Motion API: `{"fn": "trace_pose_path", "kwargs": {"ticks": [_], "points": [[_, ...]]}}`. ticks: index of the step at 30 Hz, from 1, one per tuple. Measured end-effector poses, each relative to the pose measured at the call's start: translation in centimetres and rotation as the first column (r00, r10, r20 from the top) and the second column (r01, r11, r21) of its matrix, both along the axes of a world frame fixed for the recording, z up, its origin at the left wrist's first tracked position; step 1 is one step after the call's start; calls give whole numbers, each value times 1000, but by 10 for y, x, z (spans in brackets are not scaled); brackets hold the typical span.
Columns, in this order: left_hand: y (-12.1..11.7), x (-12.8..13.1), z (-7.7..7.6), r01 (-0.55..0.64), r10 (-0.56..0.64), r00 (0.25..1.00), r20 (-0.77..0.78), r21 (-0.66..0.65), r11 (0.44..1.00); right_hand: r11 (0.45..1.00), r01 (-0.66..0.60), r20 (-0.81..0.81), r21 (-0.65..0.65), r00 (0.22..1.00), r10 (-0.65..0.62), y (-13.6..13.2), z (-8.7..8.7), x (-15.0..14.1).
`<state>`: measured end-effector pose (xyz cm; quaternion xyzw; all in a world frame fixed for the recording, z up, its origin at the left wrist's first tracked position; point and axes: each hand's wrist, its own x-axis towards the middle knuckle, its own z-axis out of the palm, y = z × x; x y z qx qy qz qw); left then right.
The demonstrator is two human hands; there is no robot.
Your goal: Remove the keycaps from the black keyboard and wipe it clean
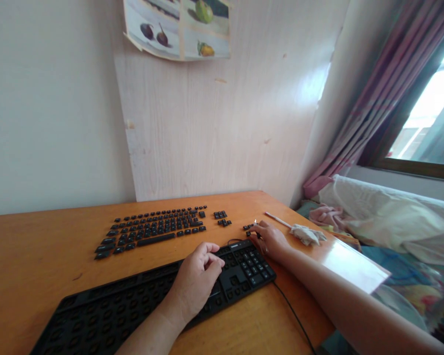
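black keyboard (148, 291) sits slantwise on the worktop (40, 251), loose keycaps (155, 229) behind it in keyboard order, probably so none get mixed up. hands are apart: left hand (196, 278) loosely curled over the keyboard, right hand (274, 239) half-open by a few more caps (247, 228). can't tell if either's gripping anything.

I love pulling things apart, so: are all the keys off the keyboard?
No, number keys sit on the right end of the keyboard.

White brand lettering (234, 245) on top edge of black keyboard (234, 277) read as "SAMSUNG". Pale legends noted on number-pad keys (254, 265) and loose keycaps (157, 227) on worktop (40, 246); characters too small to be read.
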<state>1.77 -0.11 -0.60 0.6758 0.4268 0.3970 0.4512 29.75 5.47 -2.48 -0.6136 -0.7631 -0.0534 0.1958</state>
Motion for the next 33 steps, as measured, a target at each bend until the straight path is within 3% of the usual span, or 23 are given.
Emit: {"fn": "trace_pose_path", "kwargs": {"ticks": [20,33], "points": [[-1,-2,0,1,1,999,-50,40,999,1000,16,11,-21,1000,-16,6,-6,5],[-1,-2,-2,-10,12,999,-39,48,999,995,-2,-168,99,986,19,-1,-2,6]]}}
